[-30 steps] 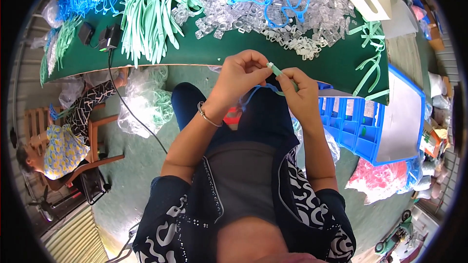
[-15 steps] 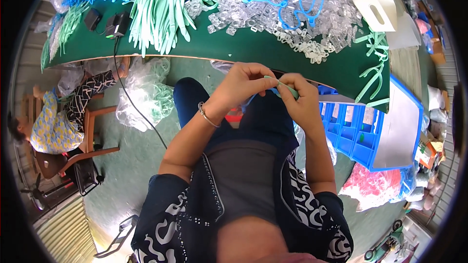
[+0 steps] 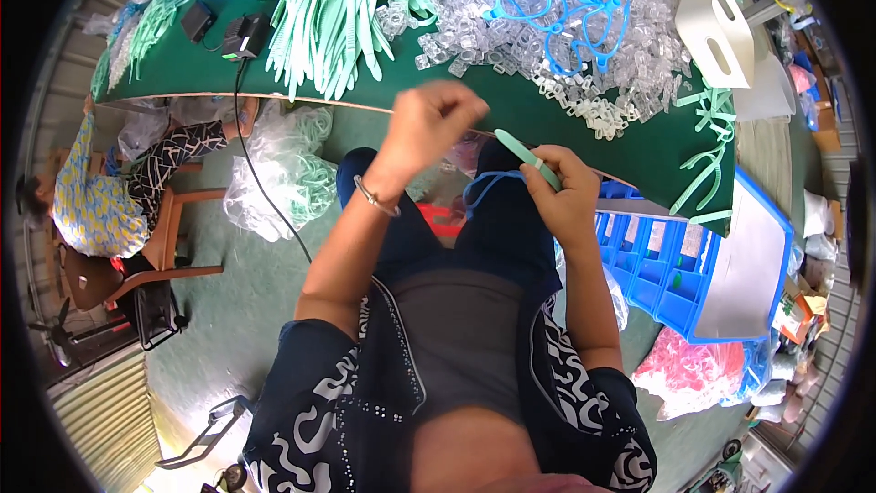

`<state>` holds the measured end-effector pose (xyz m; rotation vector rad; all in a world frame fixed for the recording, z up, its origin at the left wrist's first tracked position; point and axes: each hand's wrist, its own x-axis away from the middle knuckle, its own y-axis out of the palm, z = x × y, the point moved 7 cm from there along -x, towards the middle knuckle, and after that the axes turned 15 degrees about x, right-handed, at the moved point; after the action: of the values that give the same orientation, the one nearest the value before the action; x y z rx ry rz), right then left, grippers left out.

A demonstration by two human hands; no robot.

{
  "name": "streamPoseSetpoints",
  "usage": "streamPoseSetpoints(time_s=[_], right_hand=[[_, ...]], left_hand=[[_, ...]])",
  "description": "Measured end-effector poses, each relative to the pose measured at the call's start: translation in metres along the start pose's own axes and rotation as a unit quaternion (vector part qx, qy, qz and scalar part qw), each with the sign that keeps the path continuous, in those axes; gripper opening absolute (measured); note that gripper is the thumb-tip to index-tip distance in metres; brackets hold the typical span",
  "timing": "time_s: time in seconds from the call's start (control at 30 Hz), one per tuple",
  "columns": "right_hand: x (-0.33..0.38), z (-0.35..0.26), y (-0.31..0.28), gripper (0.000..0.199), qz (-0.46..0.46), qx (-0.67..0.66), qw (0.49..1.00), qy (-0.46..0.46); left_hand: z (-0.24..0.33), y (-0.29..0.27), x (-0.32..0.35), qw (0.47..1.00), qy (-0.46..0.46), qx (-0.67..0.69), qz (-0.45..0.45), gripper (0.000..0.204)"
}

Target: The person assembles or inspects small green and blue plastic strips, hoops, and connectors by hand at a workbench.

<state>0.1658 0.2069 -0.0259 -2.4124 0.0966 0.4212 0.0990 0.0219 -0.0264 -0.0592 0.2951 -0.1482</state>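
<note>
My right hand (image 3: 566, 192) is closed on a mint-green strap (image 3: 516, 147), whose rounded end sticks out up and to the left. A thin blue loop (image 3: 494, 179) hangs beside that hand, over my lap; whether it is joined to the strap is hidden. Apart from the strap, my left hand (image 3: 424, 128) is raised near the table's front edge. Its fingers are curled but smeared by motion, so I cannot tell if anything is in them.
On the green table (image 3: 383, 82) lie mint-green straps (image 3: 333, 23), blue loops (image 3: 584, 14), clear plastic buckles (image 3: 474, 27) and small white pieces (image 3: 593, 110). A white holder (image 3: 716, 32) stands at right. Below it is a blue crate (image 3: 657, 260). Another person (image 3: 100, 192) sits at left.
My left hand has come away from the strap, up and to the left. The right hand still holds the strap, now showing more of its length. The seated person has reached toward the table.
</note>
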Motion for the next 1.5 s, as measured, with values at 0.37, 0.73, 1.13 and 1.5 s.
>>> streamPoseSetpoints(time_s=[0.37, 0.73, 1.13, 1.5], right_hand=[[0.008, 0.02, 0.011, 0.015, -0.055, -0.087, 0.991, 0.086], [0.008, 0.023, 0.016, 0.015, -0.051, -0.111, 0.989, 0.088], [0.009, 0.008, 0.005, 0.02, -0.034, -0.287, 0.95, 0.116], [0.022, -0.002, 0.016, 0.02, -0.084, -0.26, 0.957, 0.099]], left_hand=[[-0.01, -0.039, -0.051, 0.938, 0.139, -0.319, 0.013, 0.022], [-0.011, -0.029, -0.047, 0.931, 0.067, -0.353, 0.068, 0.022], [-0.004, 0.024, 0.029, 0.901, -0.246, 0.356, -0.028, 0.017], [0.006, 0.058, 0.063, 0.776, -0.305, 0.552, -0.028, 0.027]])
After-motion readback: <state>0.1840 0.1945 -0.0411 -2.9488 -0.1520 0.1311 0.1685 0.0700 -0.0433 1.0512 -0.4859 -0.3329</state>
